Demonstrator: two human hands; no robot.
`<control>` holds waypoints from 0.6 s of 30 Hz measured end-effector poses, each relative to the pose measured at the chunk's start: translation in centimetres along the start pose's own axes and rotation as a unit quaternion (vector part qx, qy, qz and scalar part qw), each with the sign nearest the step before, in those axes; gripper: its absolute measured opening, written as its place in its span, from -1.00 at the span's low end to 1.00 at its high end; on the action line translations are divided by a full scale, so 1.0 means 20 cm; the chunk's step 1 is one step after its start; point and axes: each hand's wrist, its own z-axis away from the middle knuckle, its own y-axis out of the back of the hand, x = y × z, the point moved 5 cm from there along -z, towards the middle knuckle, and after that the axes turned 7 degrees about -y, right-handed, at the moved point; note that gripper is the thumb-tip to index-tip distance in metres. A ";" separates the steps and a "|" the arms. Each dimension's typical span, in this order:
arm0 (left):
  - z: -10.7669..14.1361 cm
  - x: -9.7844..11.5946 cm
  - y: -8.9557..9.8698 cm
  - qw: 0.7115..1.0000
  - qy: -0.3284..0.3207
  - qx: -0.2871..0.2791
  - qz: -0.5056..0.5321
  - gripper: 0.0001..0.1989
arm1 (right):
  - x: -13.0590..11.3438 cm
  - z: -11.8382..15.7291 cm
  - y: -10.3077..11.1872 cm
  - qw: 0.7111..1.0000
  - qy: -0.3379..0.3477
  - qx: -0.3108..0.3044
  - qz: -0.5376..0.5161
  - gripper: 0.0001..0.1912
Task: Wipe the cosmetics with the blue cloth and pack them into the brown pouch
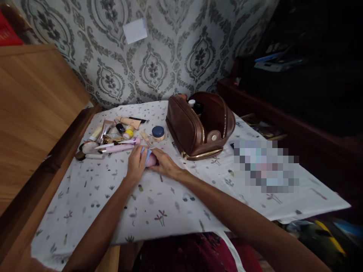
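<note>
My left hand (136, 164) and my right hand (164, 163) meet just above the table. Between them is a small rounded pink and light blue item (151, 160). My left fingers curl over its light blue side, and my right fingers close round the pink end. Whether it is one piece or two, I cannot tell. Beyond my hands stands a round jar with a dark blue lid (158, 132). Close to my left hand lie pink-handled brushes (119, 148) and a pile of cosmetics with tubes (129, 122) and a yellow-capped bottle (128, 134).
A brown cosmetic bag (185, 132) stands unzipped behind my right hand, bottles inside it. To the right lies a blurred-out item (263, 164). A patterned cloth (170, 204) covers the table. Wooden furniture (36, 90) borders the left, and a patterned wall (159, 60) the back.
</note>
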 end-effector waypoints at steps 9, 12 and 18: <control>0.02 -0.14 0.05 0.996 0.069 0.037 0.044 -0.70 | 0.00 0.00 0.01 0.998 -0.005 0.007 -0.064 -0.39; 0.02 -0.12 0.03 0.996 0.053 0.007 0.065 -0.64 | 0.03 -0.01 0.02 0.995 -0.029 0.033 -0.088 -0.37; 0.03 -0.06 -0.01 0.995 0.002 -0.052 0.090 -0.49 | 0.06 -0.01 0.04 0.988 -0.066 0.080 -0.117 -0.38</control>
